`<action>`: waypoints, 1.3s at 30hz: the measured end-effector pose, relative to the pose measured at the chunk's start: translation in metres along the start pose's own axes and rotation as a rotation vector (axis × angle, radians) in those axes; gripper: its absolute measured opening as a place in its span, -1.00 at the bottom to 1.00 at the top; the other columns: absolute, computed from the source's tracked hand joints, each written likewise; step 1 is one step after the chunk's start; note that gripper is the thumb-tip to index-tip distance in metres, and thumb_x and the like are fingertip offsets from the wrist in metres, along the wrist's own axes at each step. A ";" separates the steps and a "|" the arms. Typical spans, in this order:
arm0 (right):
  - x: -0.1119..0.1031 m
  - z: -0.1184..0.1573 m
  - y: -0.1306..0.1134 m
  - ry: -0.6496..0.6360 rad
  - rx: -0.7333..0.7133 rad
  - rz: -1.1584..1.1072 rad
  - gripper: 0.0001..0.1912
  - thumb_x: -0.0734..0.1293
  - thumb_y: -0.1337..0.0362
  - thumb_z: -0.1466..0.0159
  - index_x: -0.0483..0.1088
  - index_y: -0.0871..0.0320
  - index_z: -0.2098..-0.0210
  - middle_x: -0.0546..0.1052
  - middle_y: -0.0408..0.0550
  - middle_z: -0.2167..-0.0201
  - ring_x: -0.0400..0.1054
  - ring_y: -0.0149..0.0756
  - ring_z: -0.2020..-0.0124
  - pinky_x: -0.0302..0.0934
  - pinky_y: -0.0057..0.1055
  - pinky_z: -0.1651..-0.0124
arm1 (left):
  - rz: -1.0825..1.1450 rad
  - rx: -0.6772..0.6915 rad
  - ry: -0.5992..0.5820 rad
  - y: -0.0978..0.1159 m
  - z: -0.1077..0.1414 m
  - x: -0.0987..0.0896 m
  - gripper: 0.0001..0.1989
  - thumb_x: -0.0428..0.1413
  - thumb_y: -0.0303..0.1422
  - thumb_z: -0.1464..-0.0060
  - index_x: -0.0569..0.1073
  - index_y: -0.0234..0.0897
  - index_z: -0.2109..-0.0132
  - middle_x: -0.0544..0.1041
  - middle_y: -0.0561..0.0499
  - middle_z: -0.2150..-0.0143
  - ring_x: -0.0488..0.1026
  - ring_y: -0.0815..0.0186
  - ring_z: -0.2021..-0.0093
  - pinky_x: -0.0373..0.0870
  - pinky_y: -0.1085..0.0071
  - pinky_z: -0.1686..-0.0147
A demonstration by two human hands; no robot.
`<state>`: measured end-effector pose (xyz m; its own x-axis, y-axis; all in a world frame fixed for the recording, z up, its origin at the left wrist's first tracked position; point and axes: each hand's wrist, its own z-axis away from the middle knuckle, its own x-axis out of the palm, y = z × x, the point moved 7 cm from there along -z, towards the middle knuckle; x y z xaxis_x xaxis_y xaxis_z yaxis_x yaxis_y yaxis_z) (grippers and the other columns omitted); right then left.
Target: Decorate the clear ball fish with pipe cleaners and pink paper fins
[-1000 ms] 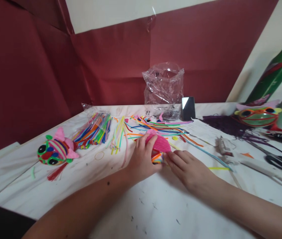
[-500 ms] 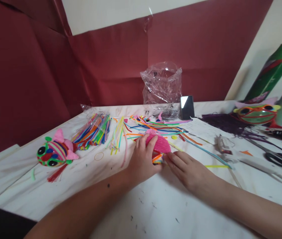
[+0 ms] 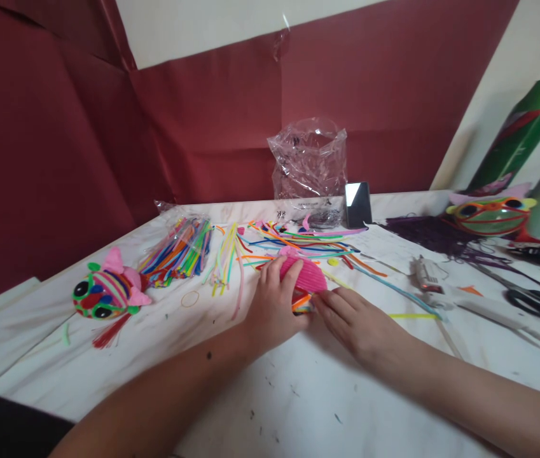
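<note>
A pink ribbed craft piece (image 3: 308, 275), with orange, red and white strips showing beneath it, is held low over the marbled table. My left hand (image 3: 276, 296) wraps round its left side, with fingers over the top. At its lower right edge, the fingers of my right hand (image 3: 343, 318) press together against the piece; the fingertips are partly hidden. Loose pipe cleaners (image 3: 298, 239) in many colours lie just behind. To the left sits a finished-looking stuffed fish-like figure (image 3: 107, 286) with pink fins, big black eyes and a red tassel.
A bagged bundle of pipe cleaners (image 3: 177, 251) lies left of centre. Behind stand a clear plastic bag (image 3: 308, 162) and a phone (image 3: 358, 205). On the right are a glue gun (image 3: 427, 277), scissors (image 3: 530, 300), purple yarn (image 3: 417, 235) and a second colourful figure (image 3: 491, 216).
Both hands keep their hold on the pink piece almost unmoved. The view has shifted very slightly.
</note>
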<state>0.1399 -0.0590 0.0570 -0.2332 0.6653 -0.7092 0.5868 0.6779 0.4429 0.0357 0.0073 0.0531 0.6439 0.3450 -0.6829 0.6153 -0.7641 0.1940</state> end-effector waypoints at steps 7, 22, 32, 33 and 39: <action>0.005 0.004 0.005 0.071 0.135 -0.141 -0.73 0.12 0.49 -0.35 0.37 0.42 0.06 0.48 0.24 0.24 0.34 -0.11 0.23 0.41 -0.18 0.20 | -0.012 0.030 0.019 0.002 0.000 -0.001 -0.24 0.21 -0.37 0.12 0.14 -0.31 -0.24 0.19 -0.32 -0.20 0.17 -0.09 -0.24 0.18 -0.08 -0.22; 0.011 0.008 0.030 0.071 0.632 -0.764 -0.81 0.14 0.33 -0.33 0.37 0.18 0.25 0.50 0.04 0.37 0.40 -0.23 0.36 0.35 -0.28 0.33 | -0.019 0.034 0.005 0.002 0.000 -0.002 -0.22 0.22 -0.40 0.15 0.15 -0.32 -0.25 0.18 -0.33 -0.21 0.16 -0.11 -0.25 0.17 -0.06 -0.22; 0.002 0.014 0.066 0.311 1.013 -1.138 -0.65 0.37 -0.06 -0.16 0.35 0.10 0.43 0.44 -0.15 0.52 0.32 -0.37 0.50 0.27 -0.42 0.43 | 0.179 -0.155 -0.003 -0.020 -0.001 -0.001 -0.10 0.33 -0.27 0.24 0.16 -0.28 -0.26 0.20 -0.29 -0.23 0.16 -0.08 -0.28 0.15 -0.03 -0.25; -0.004 0.015 0.072 0.337 1.020 -1.114 -0.64 0.36 -0.07 -0.17 0.32 0.09 0.47 0.39 -0.20 0.57 0.26 -0.41 0.55 0.22 -0.45 0.48 | 0.200 -0.186 0.003 -0.023 0.000 -0.001 -0.10 0.34 -0.27 0.25 0.17 -0.27 -0.25 0.21 -0.28 -0.24 0.16 -0.08 -0.28 0.15 -0.04 -0.25; -0.023 0.023 0.102 0.360 1.034 -0.821 -0.67 0.24 0.04 -0.32 0.29 0.08 0.49 0.39 -0.20 0.63 0.22 -0.41 0.63 0.14 -0.45 0.55 | 0.369 -0.365 -0.038 -0.036 0.002 0.003 -0.09 0.35 -0.25 0.25 0.16 -0.24 -0.26 0.20 -0.25 -0.24 0.18 -0.06 -0.28 0.22 -0.01 -0.22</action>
<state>0.2230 -0.0127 0.1056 -0.8857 0.3401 -0.3161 0.4523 0.4778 -0.7531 0.0147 0.0343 0.0433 0.8350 0.0631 -0.5466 0.4733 -0.5889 0.6551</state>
